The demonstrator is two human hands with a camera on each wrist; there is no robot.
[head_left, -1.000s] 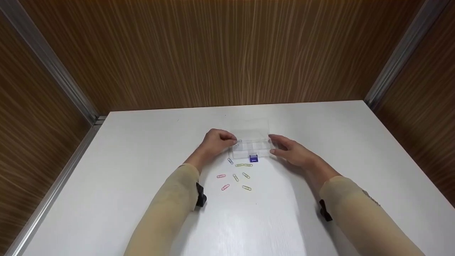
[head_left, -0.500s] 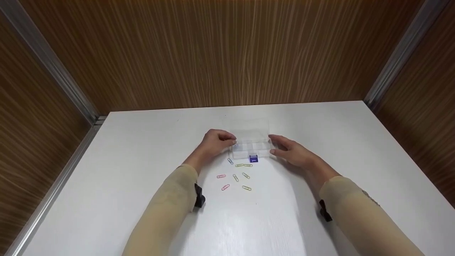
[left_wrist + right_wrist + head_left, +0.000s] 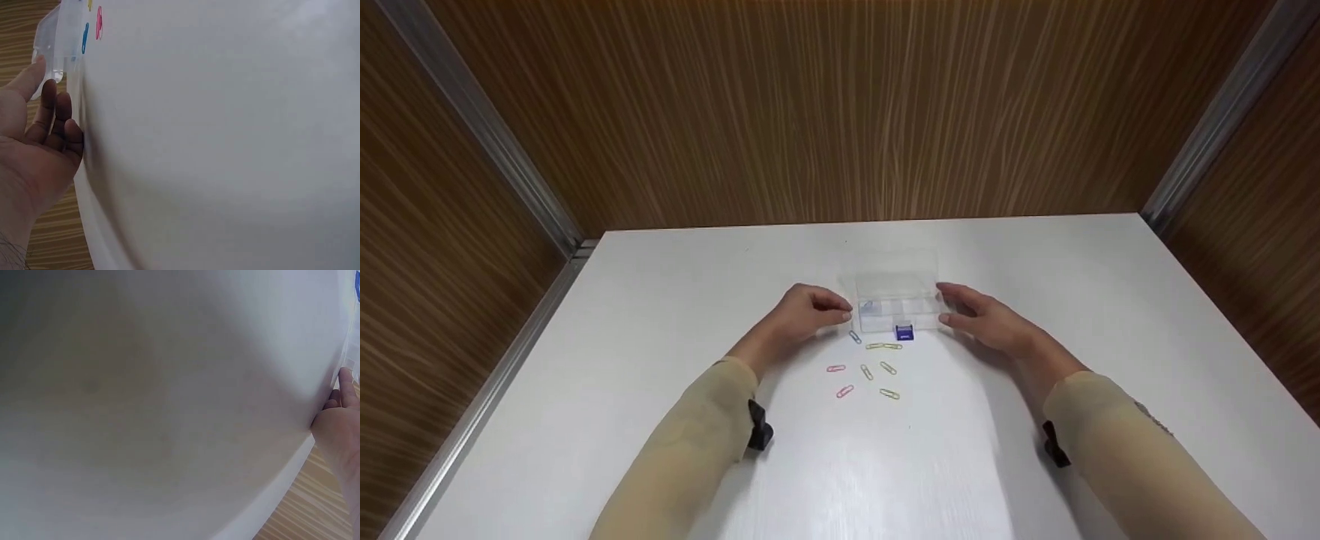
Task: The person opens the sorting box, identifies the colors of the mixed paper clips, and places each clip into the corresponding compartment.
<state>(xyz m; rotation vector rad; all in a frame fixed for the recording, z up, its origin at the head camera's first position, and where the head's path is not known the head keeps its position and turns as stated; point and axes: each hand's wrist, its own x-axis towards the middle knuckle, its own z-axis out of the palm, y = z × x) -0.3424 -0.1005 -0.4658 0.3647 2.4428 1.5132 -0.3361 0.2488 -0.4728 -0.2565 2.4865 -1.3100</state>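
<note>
Flanking a clear box at mid-table, your two hands sit one at each end

Item, box: transparent, lid open and tipped back, inner dividers showing; a blue latch hangs at its near edge. One blue clip lies in the left compartment.

Item, left hand: just beside the box's left end, fingers loosely curled with the tips pointing at the box wall, holding nothing that the head view shows. The left wrist view has the fingers relaxed and the thumb straight, near the box's corner; touching or apart, you cannot tell.

Item, right hand: at the box's right end, fingers fairly straight and relaxed, tips at or against the wall. The right wrist view shows only the edge of the hand.

Item, loose clips on the white table, just near of the box:
- blue, nearest your left fingertips
- yellow-green pair, below the latch
- pink
- pink
- yellow-green
- yellow-green
- yellow-green

Item, surround: wood-grain walls behind and at both sides
</note>
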